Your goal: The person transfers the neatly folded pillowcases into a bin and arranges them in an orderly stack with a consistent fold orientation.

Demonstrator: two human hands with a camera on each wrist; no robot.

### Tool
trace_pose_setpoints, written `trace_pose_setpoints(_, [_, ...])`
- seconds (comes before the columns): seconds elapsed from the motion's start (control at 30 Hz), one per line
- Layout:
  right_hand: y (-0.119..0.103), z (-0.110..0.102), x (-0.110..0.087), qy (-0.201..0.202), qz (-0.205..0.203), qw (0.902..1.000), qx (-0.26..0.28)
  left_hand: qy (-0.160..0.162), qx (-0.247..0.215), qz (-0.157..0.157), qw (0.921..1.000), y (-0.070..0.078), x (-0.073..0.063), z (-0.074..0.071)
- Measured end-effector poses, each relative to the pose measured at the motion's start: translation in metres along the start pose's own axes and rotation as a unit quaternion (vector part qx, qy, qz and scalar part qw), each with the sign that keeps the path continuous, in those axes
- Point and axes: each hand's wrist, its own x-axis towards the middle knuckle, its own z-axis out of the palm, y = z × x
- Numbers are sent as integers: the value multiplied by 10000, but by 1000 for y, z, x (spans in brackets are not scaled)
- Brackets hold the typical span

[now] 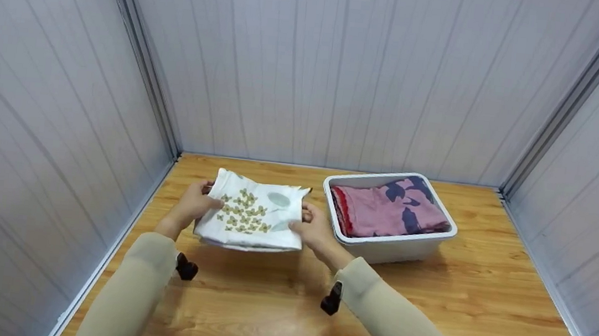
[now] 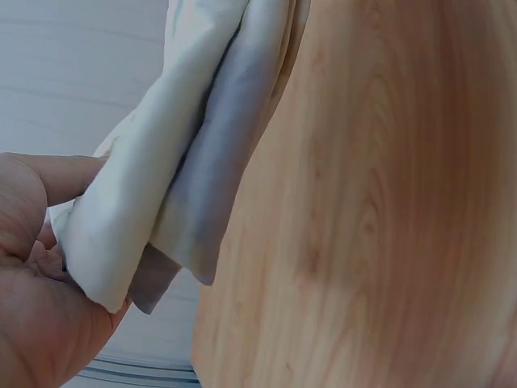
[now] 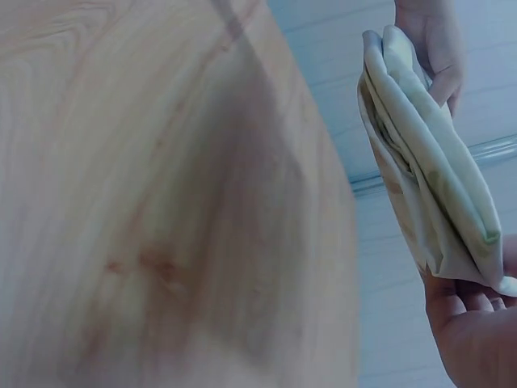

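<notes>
A folded white cloth (image 1: 250, 213) with mustard flowers and pale green leaves is held between my two hands, raised over the wooden surface. My left hand (image 1: 197, 202) grips its left edge, thumb on top and fingers beneath. On the opposite edge my right hand (image 1: 316, 228) pinches the cloth the same way. Several folded layers of the cloth (image 2: 137, 186) hang at the left palm in the left wrist view. From the right wrist view, the stacked folds of the cloth (image 3: 428, 162) show edge-on, with both hands at its ends.
Right of the cloth stands a white bin (image 1: 391, 250) holding a folded pink cloth (image 1: 378, 212) with dark blue leaf shapes and red edging. Wood-grain flooring (image 1: 262, 314) lies beneath. Pale panel walls (image 1: 315, 69) rise at the back and on both sides.
</notes>
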Motion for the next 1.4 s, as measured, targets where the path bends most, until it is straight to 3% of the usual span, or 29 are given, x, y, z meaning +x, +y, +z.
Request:
trace_pose_setpoints(0.37, [-38, -39, 6, -6, -242, 9995, -203, -94, -186, 208, 9996, 42, 5, 6])
trace_pose_setpoints(0.57, [-48, -61, 9, -70, -129, 9998, -127, -150, -327, 291, 9989, 61, 7, 17])
trace_pose_setpoints(0.8, [-57, -82, 13, 101, -54, 9993, -352, -79, -437, 459, 9980, 76, 10, 31])
trace_pose_setpoints(1.4, [-74, -147, 14, -89, 224, 9955, -921, -15, -1339, 573, 9893, 102, 21, 82])
